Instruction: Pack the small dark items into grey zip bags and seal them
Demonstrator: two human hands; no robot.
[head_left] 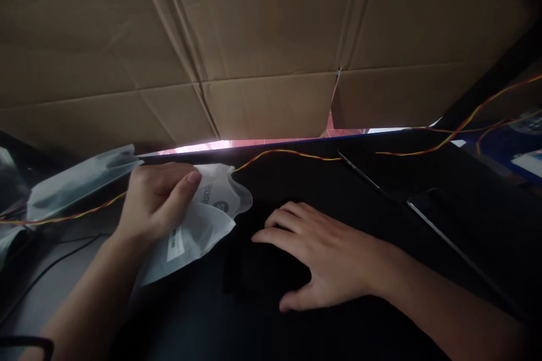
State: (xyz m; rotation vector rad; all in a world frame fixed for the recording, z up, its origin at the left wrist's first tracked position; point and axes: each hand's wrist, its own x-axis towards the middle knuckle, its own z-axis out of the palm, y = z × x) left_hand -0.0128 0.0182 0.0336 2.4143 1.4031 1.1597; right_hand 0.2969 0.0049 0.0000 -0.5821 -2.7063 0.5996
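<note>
My left hand (154, 197) is closed around a translucent white plastic bag (195, 234), with the thumb lying on top. The bag carries grey print and a small white barcode label, and its clear edge sticks out past my fingers. To the right, my right hand (317, 251) is held palm down, fingers apart, over the black tabletop (190, 316). Nothing shows in its grasp, though a faint dark outline lies below it, too dim to make out. Whether its fingertips touch the surface I cannot tell.
Another translucent bag (84, 183) lies at the left. A red-and-yellow twisted wire (292, 152) runs along the back. Two thin dark devices with light edges, one of them here (449, 237), lie at the right. Cardboard (262, 22) stands behind; a black cable (55, 262) curves at the left.
</note>
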